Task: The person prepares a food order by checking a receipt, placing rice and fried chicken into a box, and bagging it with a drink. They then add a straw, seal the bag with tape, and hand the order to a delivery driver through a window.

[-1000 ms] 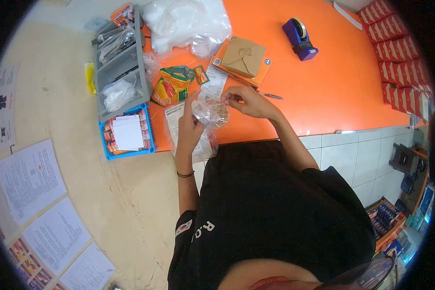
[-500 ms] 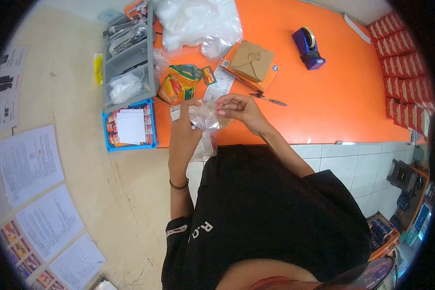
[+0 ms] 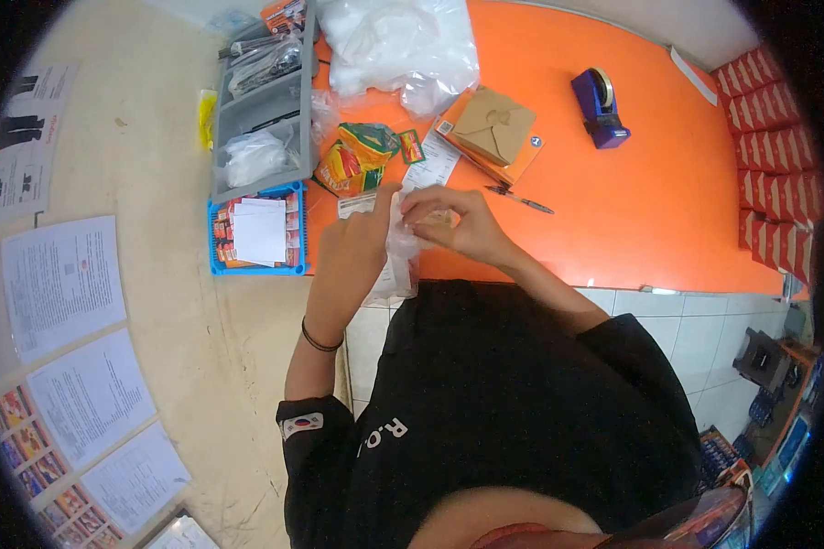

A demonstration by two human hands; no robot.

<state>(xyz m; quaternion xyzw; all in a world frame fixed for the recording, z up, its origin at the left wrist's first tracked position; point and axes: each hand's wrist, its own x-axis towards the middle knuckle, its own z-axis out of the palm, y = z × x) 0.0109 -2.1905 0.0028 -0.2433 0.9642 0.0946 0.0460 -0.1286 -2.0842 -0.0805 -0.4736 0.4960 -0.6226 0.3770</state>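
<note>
Both hands meet over the near edge of the orange table, at a clear plastic bag [image 3: 399, 240]. My left hand [image 3: 357, 242] is closed on the bag's left side, its index finger pointing away from me. From the right, my right hand [image 3: 462, 224] pinches the bag near its upper part with curled fingers. A small tan patch shows under the right fingers; what it is I cannot make out. Below the hands hangs a pale wrapped piece with print [image 3: 394, 282]. Just beyond them lie a yellow-green packet [image 3: 350, 163], a small sachet [image 3: 412, 146] and a printed slip [image 3: 436, 163].
A brown cardboard box [image 3: 493, 123] rests on an orange box, with a pen [image 3: 522, 199] in front. Farther right stands a purple tape dispenser [image 3: 602, 114]. Left are a grey divided tray [image 3: 304, 110] and a blue basket [image 3: 258, 268]. White plastic bags [image 3: 398, 41] lie behind; red boxes [image 3: 764, 156] are stacked right.
My left hand has turned, its back now facing up, and its elbow has swung outward to the left. The bag is bunched narrower between the hands. The view has shifted slightly.
</note>
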